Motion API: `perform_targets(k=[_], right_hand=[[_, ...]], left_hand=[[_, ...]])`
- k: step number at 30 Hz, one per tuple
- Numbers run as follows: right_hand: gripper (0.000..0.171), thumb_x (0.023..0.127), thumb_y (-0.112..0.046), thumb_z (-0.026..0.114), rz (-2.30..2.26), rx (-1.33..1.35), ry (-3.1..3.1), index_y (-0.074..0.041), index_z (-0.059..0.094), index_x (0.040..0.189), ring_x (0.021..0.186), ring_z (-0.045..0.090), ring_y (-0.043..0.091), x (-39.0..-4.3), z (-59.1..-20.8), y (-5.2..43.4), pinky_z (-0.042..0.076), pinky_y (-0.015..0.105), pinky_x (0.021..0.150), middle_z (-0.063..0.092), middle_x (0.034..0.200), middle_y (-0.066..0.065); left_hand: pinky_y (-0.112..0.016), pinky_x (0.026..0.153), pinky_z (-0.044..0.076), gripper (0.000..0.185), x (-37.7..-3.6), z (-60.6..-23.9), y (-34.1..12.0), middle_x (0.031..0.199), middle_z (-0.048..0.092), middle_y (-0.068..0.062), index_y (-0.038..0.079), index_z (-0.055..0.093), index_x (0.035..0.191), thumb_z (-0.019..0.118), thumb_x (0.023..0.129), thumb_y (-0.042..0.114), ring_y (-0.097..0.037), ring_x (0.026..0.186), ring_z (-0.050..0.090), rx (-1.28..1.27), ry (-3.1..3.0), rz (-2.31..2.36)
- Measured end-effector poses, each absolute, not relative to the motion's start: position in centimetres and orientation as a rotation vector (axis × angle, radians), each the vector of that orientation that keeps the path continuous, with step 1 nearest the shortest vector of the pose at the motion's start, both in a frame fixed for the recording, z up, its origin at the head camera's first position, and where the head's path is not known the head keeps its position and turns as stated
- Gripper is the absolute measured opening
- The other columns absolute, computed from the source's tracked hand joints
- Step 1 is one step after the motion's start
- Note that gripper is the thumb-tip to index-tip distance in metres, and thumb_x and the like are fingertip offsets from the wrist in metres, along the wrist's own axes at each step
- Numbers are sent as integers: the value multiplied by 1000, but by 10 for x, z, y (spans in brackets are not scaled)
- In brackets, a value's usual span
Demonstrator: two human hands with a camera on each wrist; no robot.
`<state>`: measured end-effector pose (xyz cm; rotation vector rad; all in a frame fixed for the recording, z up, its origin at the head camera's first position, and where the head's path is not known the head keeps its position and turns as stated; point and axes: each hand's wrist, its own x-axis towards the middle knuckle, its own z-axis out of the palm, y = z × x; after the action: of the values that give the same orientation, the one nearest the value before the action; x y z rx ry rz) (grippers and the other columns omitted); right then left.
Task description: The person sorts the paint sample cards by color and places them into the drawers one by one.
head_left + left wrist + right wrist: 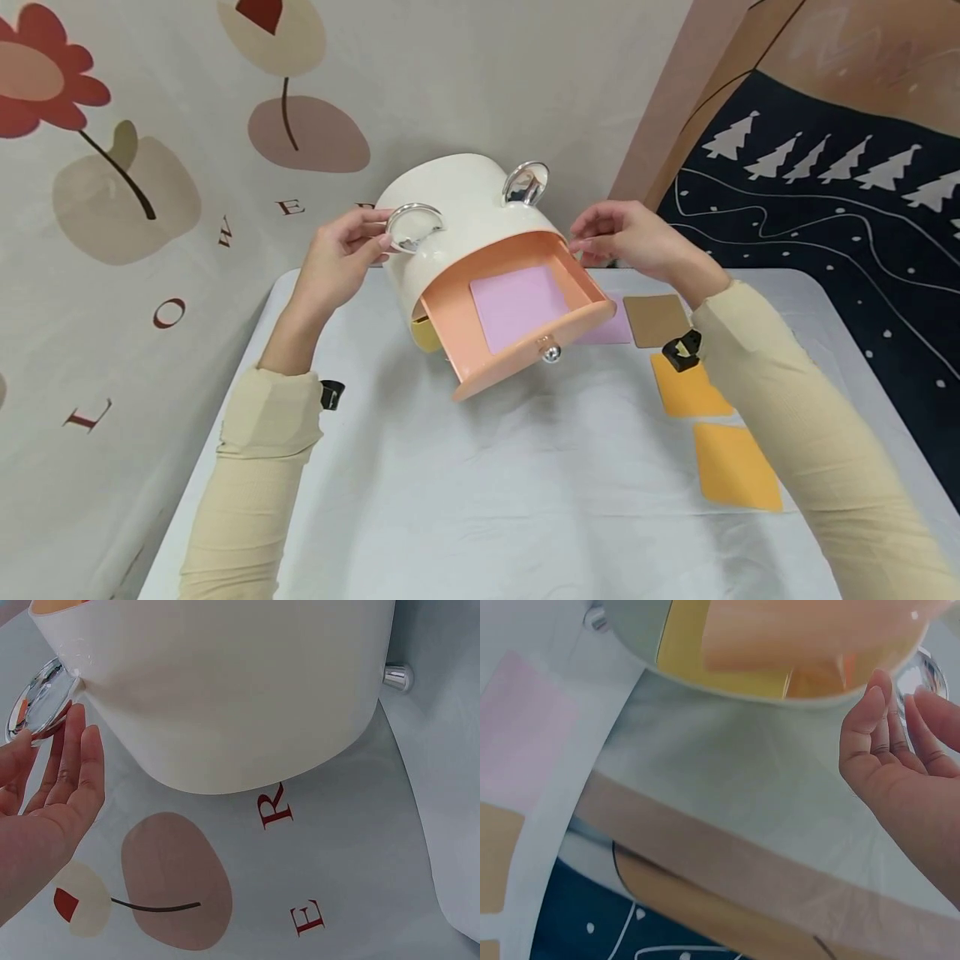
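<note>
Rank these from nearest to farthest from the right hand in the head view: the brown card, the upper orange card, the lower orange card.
From the right hand:
1. Brown card, just below the wrist.
2. Upper orange card, beside the forearm.
3. Lower orange card, nearest the table's front edge.

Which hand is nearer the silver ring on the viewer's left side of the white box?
Left. The left hand has its fingertips at that silver ring. The right hand is across the white box, by the open peach drawer's far corner.
</note>
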<state>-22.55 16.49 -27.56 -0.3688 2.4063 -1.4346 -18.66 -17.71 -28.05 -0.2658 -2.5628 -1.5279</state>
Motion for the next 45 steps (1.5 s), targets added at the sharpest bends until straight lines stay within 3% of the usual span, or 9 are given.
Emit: perform_targets(k=[7,17,23,28,34,37,42,45], right_hand=[[22,88,-10,60,-1438,-322,2444,-1,55,107,78,56,21,-224,-286,195,52,26,72,60,94,10],[24,89,-5,57,-1442,-176,2420,4,50,111,81,58,18,-222,-339,241,51,24,69,60,92,4],[32,85,7,51,-1375,-234,2401,11,44,116,81,53,10,-220,-377,255,49,24,69,55,105,22],[35,87,3,54,-1343,-194,2368,11,43,119,91,54,21,-219,-402,256,50,27,80,50,112,28],[43,85,7,52,-1328,-97,2319,10,38,126,108,49,38,-222,-425,254,44,43,94,46,121,28],[44,85,7,53,-1295,-60,2356,9,39,126,106,49,37,-226,-432,253,45,43,93,46,121,26],[41,86,-6,61,-1183,15,2480,3,46,123,99,46,29,-233,-439,248,47,34,85,50,118,21],[45,86,-9,62,-1166,46,2487,3,44,125,104,43,31,-237,-443,246,45,37,90,47,121,21]], left_hand=[[-22,76,52,29,-186,-280,-177,111,59,-18,2,57,120,55,90,5,-13,87,60,-255,-2563,-1535],[-20,75,52,29,-187,-280,-178,111,59,-19,1,57,119,55,90,4,-10,85,60,-264,-2555,-1551],[-22,77,52,29,-186,-280,-177,111,59,-19,1,57,120,54,91,5,-13,87,61,-270,-2557,-1542],[-23,76,52,29,-186,-280,-178,111,59,-19,1,57,120,55,91,4,-13,86,61,-265,-2556,-1540],[-20,75,52,29,-186,-281,-178,110,59,-18,1,57,119,55,91,4,-12,86,61,-266,-2560,-1532],[-20,75,52,29,-187,-281,-178,110,59,-18,1,57,119,55,91,4,-12,86,61,-265,-2561,-1530],[-19,74,52,29,-186,-281,-177,111,59,-19,0,56,119,55,90,3,-14,87,61,-263,-2564,-1515],[-21,75,52,29,-186,-280,-177,111,59,-19,0,56,119,54,90,3,-15,87,61,-264,-2563,-1508]])
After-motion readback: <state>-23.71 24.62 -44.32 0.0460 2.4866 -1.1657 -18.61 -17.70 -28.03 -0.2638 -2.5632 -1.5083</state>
